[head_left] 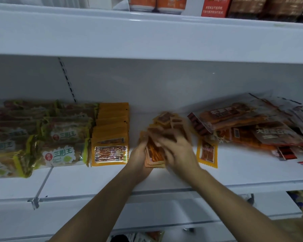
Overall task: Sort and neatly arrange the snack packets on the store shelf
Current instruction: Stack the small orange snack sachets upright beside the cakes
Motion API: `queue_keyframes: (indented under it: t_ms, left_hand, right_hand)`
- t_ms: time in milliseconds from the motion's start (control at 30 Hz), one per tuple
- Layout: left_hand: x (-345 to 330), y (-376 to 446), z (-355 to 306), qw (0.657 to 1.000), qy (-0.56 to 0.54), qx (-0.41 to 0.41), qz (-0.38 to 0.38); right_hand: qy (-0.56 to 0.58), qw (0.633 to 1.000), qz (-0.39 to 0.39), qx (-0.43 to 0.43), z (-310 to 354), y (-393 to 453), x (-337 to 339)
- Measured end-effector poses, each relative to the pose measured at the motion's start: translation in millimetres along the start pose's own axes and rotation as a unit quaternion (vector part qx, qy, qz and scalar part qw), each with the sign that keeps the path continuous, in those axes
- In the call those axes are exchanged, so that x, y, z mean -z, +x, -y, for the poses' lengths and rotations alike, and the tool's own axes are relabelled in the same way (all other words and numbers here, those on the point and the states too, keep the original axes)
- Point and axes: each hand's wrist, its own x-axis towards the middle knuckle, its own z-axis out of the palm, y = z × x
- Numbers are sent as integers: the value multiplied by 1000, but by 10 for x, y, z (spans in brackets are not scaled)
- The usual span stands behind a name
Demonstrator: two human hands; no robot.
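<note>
Our left grip (140,151) clamps a stack of orange packets (154,154) on the shelf (234,172), our blurred right hand (177,151) curls over it, between a neat orange row (111,135) and a loose pile (252,126).

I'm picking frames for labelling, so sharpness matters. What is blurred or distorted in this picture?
Head view: the right hand is smeared by motion blur over the small orange packets, which the left hand holds; the printed sandwich packs read fairly sharp; wide-angle distortion bows the shelf edge; lighting is dim and flat, without strong glare.
</note>
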Motion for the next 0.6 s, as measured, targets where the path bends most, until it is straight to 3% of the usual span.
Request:
queue_keyframes:
  t_ms: [167, 300, 400, 533, 600]
  left_hand:
    - [33, -26, -19, 998, -57, 11, 25]
    - [15, -82, -14, 999, -34, 21, 8]
    - [53, -134, 47, 998, -56, -40, 7]
    - [78, -313, 72, 989, -26, -146, -16]
    - [134, -433, -28, 988, -28, -153, -22]
  right_hand:
    - [21, 999, 22, -12, 167, -170, -149]
    - [9, 997, 67, 37, 136, -314, -57]
    - [10, 993, 114, 41, 123, -335, 3]
    - [61, 994, 85, 45, 262, -263, -107]
    - [99, 992, 61, 57, 337, -197, -183]
